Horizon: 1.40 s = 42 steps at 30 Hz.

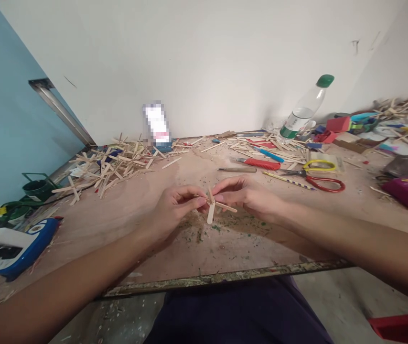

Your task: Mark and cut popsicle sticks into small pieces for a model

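Popsicle sticks (210,216) crossed, held just above plywood board (135,210), centre front. Left hand (174,206) pinches one end, right hand (247,195) pinches other. Likely aligning joint; needs steady, even fingertip pressure.

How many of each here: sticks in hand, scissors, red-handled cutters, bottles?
Sticks, crossed, pinched by the fingers of left hand and right hand: 2
Scissors: 1
Red-handled cutter: 1
Bottle: 1
Total: 5
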{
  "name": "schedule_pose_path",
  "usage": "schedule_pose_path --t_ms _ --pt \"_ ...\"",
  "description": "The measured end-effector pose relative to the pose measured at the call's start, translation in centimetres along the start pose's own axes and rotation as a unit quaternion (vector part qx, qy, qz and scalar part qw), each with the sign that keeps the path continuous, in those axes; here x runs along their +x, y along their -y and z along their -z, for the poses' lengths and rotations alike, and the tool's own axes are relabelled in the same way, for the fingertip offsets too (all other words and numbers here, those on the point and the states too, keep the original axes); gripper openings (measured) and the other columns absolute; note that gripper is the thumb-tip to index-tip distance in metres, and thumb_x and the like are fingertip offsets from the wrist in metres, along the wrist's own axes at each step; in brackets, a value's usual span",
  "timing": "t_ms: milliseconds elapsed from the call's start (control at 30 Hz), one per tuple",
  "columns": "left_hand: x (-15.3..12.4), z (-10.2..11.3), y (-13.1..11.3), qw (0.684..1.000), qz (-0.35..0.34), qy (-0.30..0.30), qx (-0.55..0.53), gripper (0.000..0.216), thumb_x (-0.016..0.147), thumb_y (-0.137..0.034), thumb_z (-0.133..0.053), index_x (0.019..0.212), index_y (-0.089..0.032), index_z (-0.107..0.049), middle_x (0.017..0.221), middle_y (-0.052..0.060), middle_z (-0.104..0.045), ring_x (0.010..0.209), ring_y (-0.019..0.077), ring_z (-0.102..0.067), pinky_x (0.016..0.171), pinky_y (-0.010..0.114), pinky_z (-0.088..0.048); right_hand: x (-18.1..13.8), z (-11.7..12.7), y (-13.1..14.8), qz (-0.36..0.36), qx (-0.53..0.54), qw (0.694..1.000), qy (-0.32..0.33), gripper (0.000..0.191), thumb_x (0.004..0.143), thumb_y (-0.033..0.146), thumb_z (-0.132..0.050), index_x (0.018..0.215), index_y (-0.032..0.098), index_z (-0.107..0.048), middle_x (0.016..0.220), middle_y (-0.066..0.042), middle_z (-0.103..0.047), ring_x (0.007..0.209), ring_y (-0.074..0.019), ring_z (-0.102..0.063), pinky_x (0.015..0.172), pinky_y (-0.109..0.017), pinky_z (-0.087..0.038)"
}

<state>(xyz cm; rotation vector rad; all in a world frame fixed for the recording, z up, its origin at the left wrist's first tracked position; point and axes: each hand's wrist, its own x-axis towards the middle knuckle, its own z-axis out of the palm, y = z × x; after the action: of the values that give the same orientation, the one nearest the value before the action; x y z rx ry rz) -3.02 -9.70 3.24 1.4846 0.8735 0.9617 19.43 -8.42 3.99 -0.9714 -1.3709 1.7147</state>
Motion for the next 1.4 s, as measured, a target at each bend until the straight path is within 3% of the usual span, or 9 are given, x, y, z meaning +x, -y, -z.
schedule_pose_path --t_ms 300,533,700,967,1133,1233,1400 --pt "0.2 0.0 0.4 1.000 0.011 0.005 -0.015 0.011 0.081 -0.030 -0.082 0.084 -0.020 -0.082 0.080 0.004 -0.079 0.074 0.0183 -0.073 0.075 0.029 -0.060 0.0 -0.4 -0.3 0.002 0.013 1.000 -0.007 0.023 0.066 0.027 -0.093 0.083 0.019 -0.080 0.079 -0.002 -0.076 0.076 -0.0171 -0.067 0.074 -0.031 -0.050" --pt "0.0 -0.2 0.0 1.000 0.014 0.005 -0.003 0.008 0.080 -0.028 -0.083 0.084 -0.021 -0.083 0.082 0.004 -0.081 0.074 0.0190 -0.075 0.073 0.028 -0.060 -0.2 -0.6 -0.2 -0.019 0.058 0.998 -0.035 0.027 0.061 0.025 -0.095 0.082 0.019 -0.079 0.075 0.000 -0.074 0.068 -0.0136 -0.065 0.066 -0.028 -0.049" --pt "0.1 -0.2 -0.1 1.000 0.006 -0.008 0.006 0.008 0.081 -0.028 -0.083 0.083 -0.020 -0.083 0.081 0.004 -0.080 0.074 0.0181 -0.074 0.072 0.028 -0.059 -0.1 -0.5 0.2 -0.010 -0.003 1.000 -0.023 0.024 0.068 0.031 -0.092 0.084 0.018 -0.080 0.077 -0.001 -0.073 0.069 -0.0139 -0.063 0.064 -0.028 -0.051" --pt "0.5 0.3 0.2 0.998 0.009 -0.063 -0.014 0.017 0.078 -0.035 -0.086 0.083 -0.019 -0.081 0.079 0.003 -0.077 0.072 0.0182 -0.069 0.070 0.029 -0.056 -0.3 -0.3 1.0 0.044 -0.044 0.996 -0.069 0.026 0.074 0.037 -0.087 0.088 0.016 -0.080 0.080 -0.003 -0.071 0.069 -0.0151 -0.064 0.059 -0.028 -0.055" --pt "0.6 0.5 0.5 0.995 -0.008 -0.099 0.014 0.020 0.079 -0.038 -0.086 0.083 -0.020 -0.080 0.083 0.001 -0.076 0.079 0.0158 -0.067 0.075 0.025 -0.052 -0.3 0.1 1.1 0.057 -0.153 0.986 -0.011 0.032 0.083 0.045 -0.079 0.081 0.014 -0.074 0.071 -0.002 -0.070 0.057 -0.0146 -0.064 0.055 -0.027 -0.053" --pt "0.7 0.5 0.5 0.995 -0.012 -0.101 0.024 0.021 0.079 -0.039 -0.085 0.083 -0.019 -0.079 0.083 0.001 -0.076 0.080 0.0153 -0.066 0.075 0.024 -0.050 -0.5 0.0 0.9 0.045 -0.190 0.980 0.041 0.030 0.083 0.043 -0.079 0.087 0.014 -0.074 0.071 -0.002 -0.072 0.051 -0.0122 -0.059 0.050 -0.025 -0.047" --pt "0.6 0.2 0.4 0.996 0.007 -0.083 0.018 0.022 0.075 -0.038 -0.087 0.083 -0.018 -0.080 0.081 0.002 -0.077 0.077 0.0162 -0.067 0.074 0.025 -0.051 -1.2 -0.7 0.5 0.108 -0.297 0.948 0.035 0.027 0.096 0.034 -0.063 0.085 0.013 -0.075 0.059 0.002 -0.061 0.049 -0.0090 -0.045 0.048 -0.023 -0.036"
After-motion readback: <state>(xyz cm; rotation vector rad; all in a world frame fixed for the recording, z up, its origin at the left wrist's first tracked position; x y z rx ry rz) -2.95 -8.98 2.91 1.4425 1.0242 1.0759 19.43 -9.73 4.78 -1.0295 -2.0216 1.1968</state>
